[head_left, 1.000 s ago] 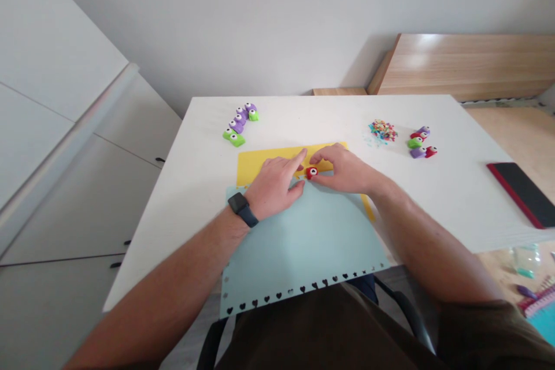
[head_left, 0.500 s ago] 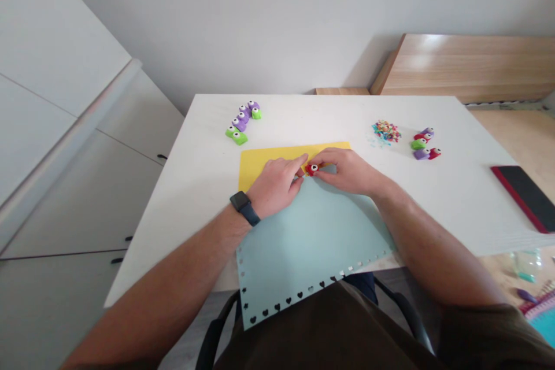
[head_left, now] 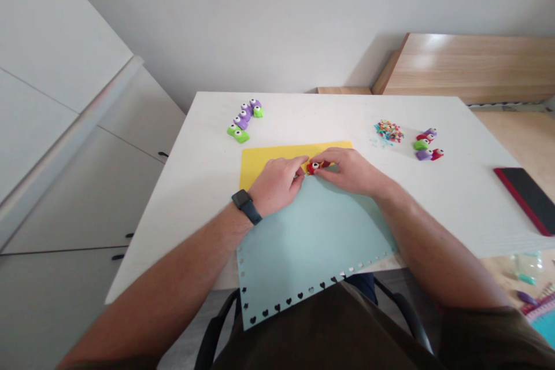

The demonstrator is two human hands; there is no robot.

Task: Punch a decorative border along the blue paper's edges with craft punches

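Note:
My right hand [head_left: 347, 170] is closed around a small red craft punch [head_left: 314, 167] with a single white eye on top. The punch sits at the far edge of a light blue sheet of paper [head_left: 316, 225]. My left hand [head_left: 280, 182], a dark watch on its wrist, pinches that same edge just left of the punch, its index finger stretched toward it. Heart and star holes run along the sheet's near and left edges. Beneath the hands lies a yellow sheet [head_left: 269, 154]. The fingers partly hide the punch and the paper's far edge.
Purple and green punches [head_left: 241, 119] stand at the table's back left. At the right are a pile of colourful paper bits [head_left: 389, 130] and more punches [head_left: 424, 144]. A dark case with a red edge [head_left: 524, 196] lies near the right edge of the white table [head_left: 191, 185].
Both hands, the red punch and the light blue paper stay almost in place. The view has shifted very slightly.

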